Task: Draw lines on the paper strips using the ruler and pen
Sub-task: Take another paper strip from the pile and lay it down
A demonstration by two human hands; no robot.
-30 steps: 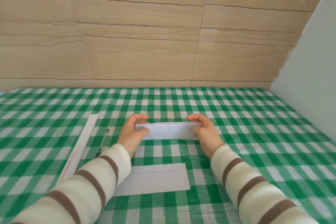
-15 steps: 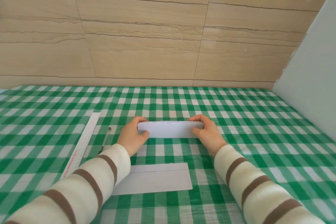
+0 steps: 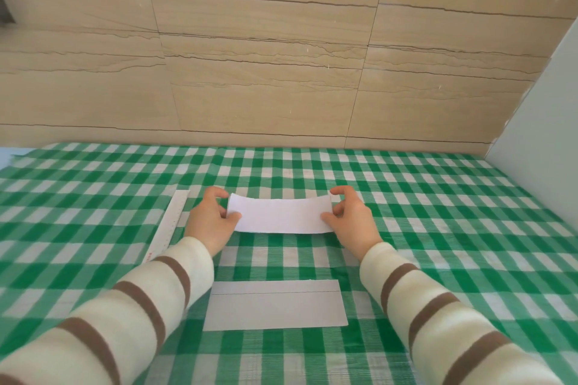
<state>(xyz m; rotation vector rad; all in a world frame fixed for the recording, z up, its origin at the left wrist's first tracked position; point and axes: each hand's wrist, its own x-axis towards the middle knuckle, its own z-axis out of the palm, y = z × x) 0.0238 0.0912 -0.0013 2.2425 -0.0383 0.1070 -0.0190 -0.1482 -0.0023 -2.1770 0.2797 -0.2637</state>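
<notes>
A white paper strip or stack of strips [image 3: 281,214] is held by its two short ends above the checked cloth, its face tilted toward me and sagging slightly in the middle. My left hand [image 3: 211,220] pinches the left end and my right hand [image 3: 352,219] pinches the right end. A second white strip [image 3: 275,306] lies flat nearer to me, with one thin line drawn along its upper part. A pale ruler [image 3: 170,222] lies at an angle to the left of my left hand. The pen is hidden behind my left forearm.
A green and white checked cloth [image 3: 438,228] covers the table. A beige tiled wall [image 3: 266,72] rises behind it and a pale grey panel [image 3: 544,134] stands along the right side.
The held paper has tipped from nearly edge-on to showing its broad face, and its lower edge has come toward me. My head has moved, and the pen has passed out of sight behind my left arm.
</notes>
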